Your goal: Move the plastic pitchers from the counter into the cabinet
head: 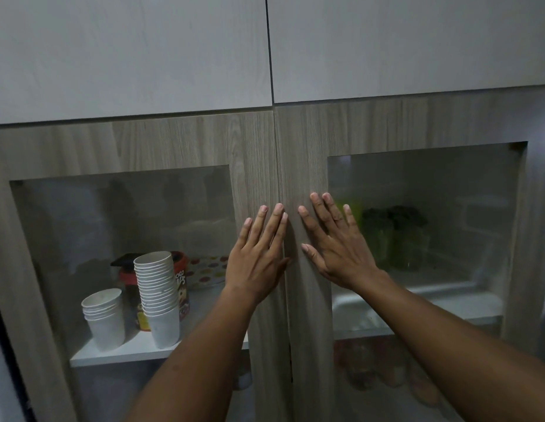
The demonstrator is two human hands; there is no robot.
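A wood-grain cabinet with two glass-paned doors fills the view, and both doors are closed. My left hand lies flat on the left door's frame beside the centre seam. My right hand lies flat on the right door's frame, fingers spread. Neither hand holds anything. Behind the right glass pane stand greenish plastic pitchers, blurred by the glass. The counter is out of view.
Behind the left pane, two stacks of white paper cups stand on a white shelf, with a red-lidded chocolate jar and a dotted box behind them. Pale upper cabinet doors hang above. Blurred items sit on the lower right shelf.
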